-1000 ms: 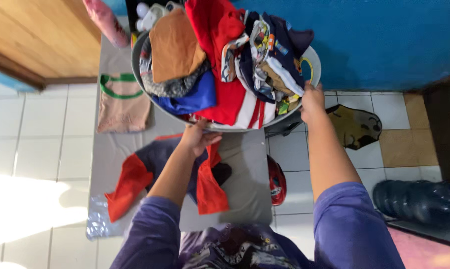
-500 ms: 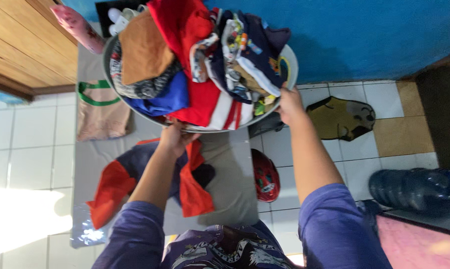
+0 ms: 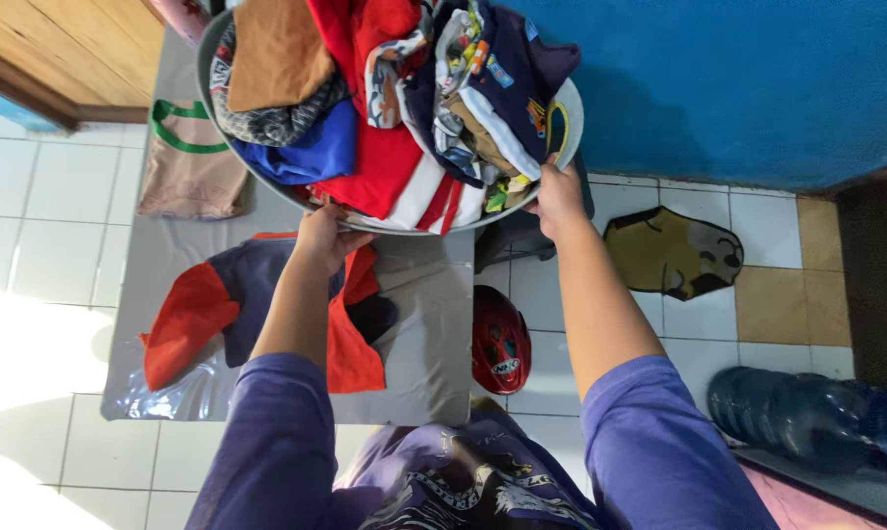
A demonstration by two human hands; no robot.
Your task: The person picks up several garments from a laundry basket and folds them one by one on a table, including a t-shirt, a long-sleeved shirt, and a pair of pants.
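Basin heaped with clothes, left hand, right hand gripping near rim.

Home: laundry basin, tiled floor

The basin looks like dull grey metal, smooth at the rim where the left hand and right hand grip it. Everything heaped in it is soft cloth: a matt tan piece, a red knit, a blue one, a printed navy garment. The red and navy shirt below is matt cloth too, lying on a grey sheet whose lower edge shines like foil or plastic. The floor tiles are glossy white ceramic. The red helmet is shiny hard plastic, the water jug translucent blue plastic, the door varnished wood, the wall matt blue paint
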